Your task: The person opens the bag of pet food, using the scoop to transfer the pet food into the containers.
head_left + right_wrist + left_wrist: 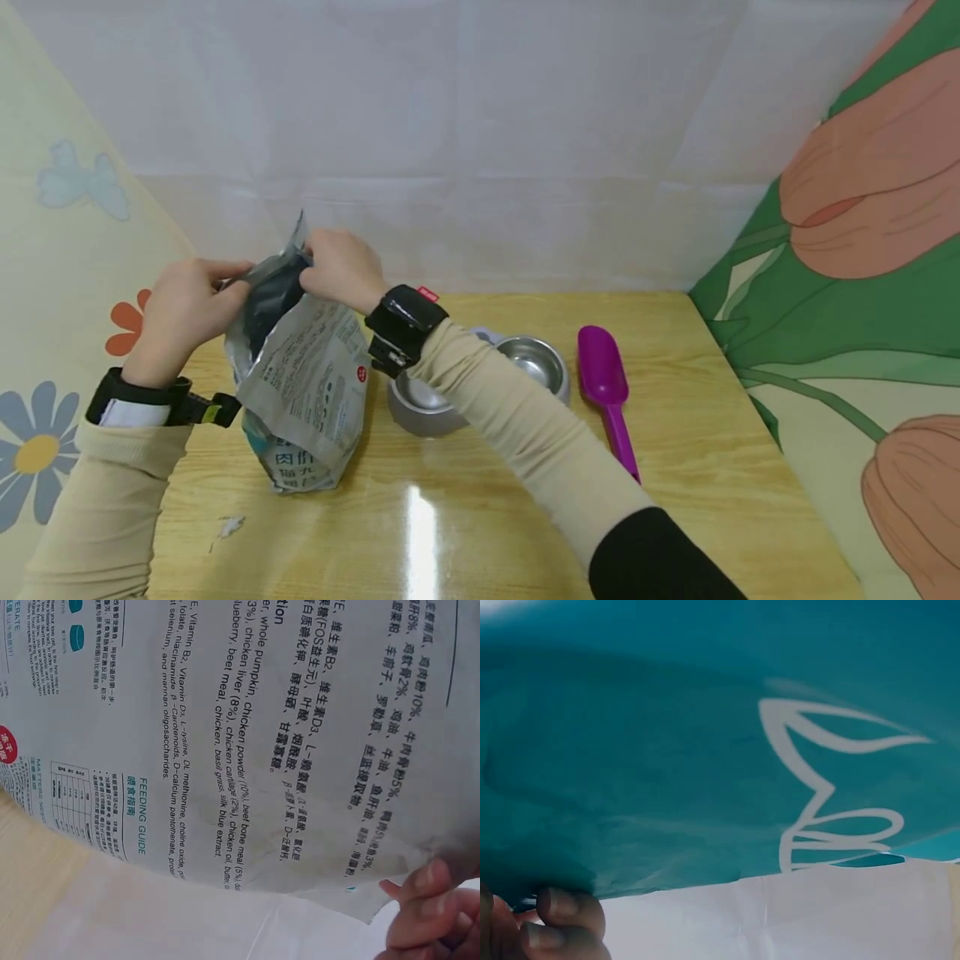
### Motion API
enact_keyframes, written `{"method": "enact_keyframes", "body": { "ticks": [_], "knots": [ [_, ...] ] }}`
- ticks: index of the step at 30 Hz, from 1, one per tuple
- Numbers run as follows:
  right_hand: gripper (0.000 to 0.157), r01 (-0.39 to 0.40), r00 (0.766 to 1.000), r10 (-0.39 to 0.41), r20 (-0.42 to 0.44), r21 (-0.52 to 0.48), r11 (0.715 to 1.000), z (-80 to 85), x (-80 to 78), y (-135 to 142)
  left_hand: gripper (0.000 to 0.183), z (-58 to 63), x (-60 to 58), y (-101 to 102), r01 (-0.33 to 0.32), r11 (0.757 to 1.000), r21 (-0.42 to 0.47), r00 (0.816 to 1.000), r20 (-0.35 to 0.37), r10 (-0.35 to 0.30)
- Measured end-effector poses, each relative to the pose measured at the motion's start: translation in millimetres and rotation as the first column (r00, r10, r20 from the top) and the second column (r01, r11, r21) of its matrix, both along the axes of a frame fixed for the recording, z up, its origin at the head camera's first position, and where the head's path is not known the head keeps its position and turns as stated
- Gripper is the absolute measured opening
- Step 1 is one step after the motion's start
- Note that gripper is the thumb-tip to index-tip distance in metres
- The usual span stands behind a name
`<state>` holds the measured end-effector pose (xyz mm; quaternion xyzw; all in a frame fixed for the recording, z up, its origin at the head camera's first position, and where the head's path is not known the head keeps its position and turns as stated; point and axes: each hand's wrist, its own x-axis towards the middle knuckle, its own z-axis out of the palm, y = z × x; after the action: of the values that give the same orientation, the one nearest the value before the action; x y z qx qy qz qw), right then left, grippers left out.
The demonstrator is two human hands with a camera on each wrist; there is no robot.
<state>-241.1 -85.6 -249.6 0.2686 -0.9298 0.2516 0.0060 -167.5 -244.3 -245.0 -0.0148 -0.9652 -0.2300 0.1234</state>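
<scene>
A pet food bag (311, 400) stands on the left part of the table, its mouth spread and the dark inside showing. My left hand (183, 308) pinches the left edge of that mouth between thumb and fingers. At the opposite edge, my right hand (345, 268) grips the rim of the bag. In the left wrist view the teal side of the bag (667, 772) fills most of the picture, with fingertips (566, 930) at its edge. The printed feeding-guide panel (217, 750) faces the right wrist camera, and curled fingers (427, 915) hold its corner.
Behind my right forearm sits a grey double pet bowl (431, 425) with metal basins, partly hidden by the sleeve. A purple scoop (602, 367) lies to its right on the wooden table (712, 467). A white sheet (525, 167) hangs behind the table.
</scene>
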Motion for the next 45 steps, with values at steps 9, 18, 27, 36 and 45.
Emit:
{"method": "enact_keyframes", "body": {
  "ticks": [9, 18, 27, 36, 45],
  "knots": [
    [0.003, 0.017, 1.0, -0.017, 0.01, -0.036, 0.999, -3.8, -3.0, 9, 0.037, -2.2, -0.9, 0, -0.042, 0.999, 0.014, 0.997, -0.057, 0.043],
    [0.018, 0.021, 0.999, -0.02, 0.045, -0.031, 0.999, -5.0, -7.4, 18, 0.037, -4.3, -1.8, -8, -0.075, 0.997, -0.003, 0.997, -0.03, 0.075],
    [0.011, 0.008, 0.999, -0.006, 0.05, -0.044, 0.999, -5.0, -9.7, 26, 0.037, -4.0, -1.8, -7, -0.069, 0.998, 0.012, 0.997, -0.044, 0.07],
    [0.038, -0.018, 0.999, 0.016, 0.051, 0.034, 0.999, 7.3, -18.2, 15, 0.037, 3.5, -2.7, -4, 0.096, 0.995, -0.024, 0.994, 0.046, -0.095],
    [0.035, 0.013, 1.0, -0.009, -0.029, 0.143, 0.99, 7.4, -22.7, 2, 0.039, 10.8, -5.1, 2, 0.147, 0.983, -0.112, 0.985, 0.107, -0.135]
  ]
}}
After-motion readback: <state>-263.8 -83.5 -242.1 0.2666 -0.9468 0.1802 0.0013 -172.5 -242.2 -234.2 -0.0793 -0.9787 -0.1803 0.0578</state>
